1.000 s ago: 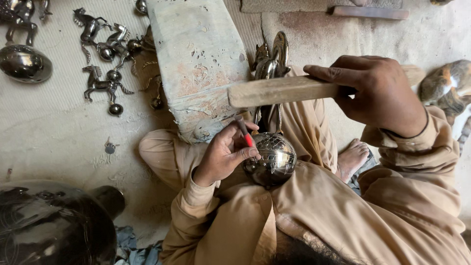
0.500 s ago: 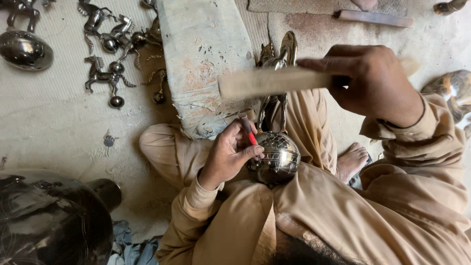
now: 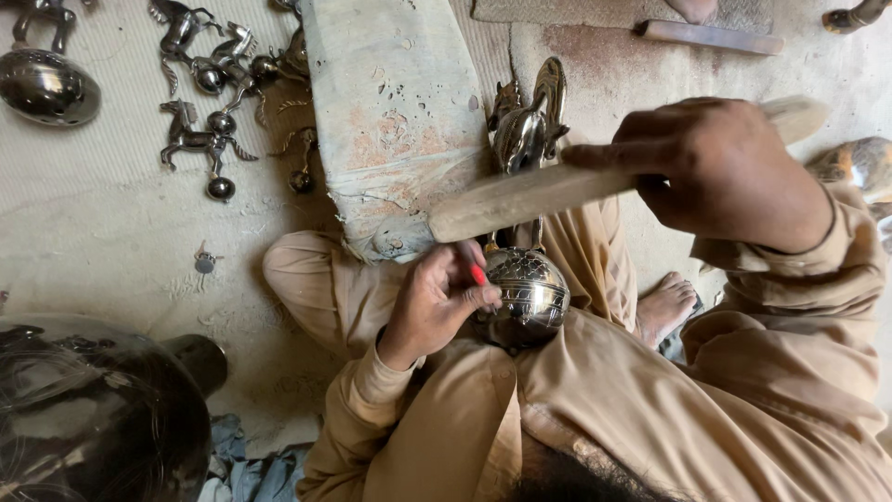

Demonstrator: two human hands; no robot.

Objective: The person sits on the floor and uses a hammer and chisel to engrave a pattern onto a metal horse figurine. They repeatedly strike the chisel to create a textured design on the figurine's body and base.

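Observation:
I sit cross-legged on the floor with a shiny engraved metal ball (image 3: 531, 290) in my lap. My left hand (image 3: 437, 302) rests against the ball's left side and pinches a small red-tipped tool (image 3: 477, 273) onto its surface. Just above the ball, my right hand (image 3: 720, 172) grips a flat wooden stick (image 3: 530, 198) that points left, its end over the tool. A metal animal figure (image 3: 531, 125) stands behind the ball, against a stone block (image 3: 390, 112).
Several small metal horse figures (image 3: 200, 139) and a polished bowl (image 3: 46, 85) lie on the dusty floor at upper left. A large dark round vessel (image 3: 93, 418) fills the lower left. A wooden bar (image 3: 711, 35) lies at the top.
My right hand has brought the wooden stick down to the left, closer to the tool on the ball. My left hand has stayed on the ball.

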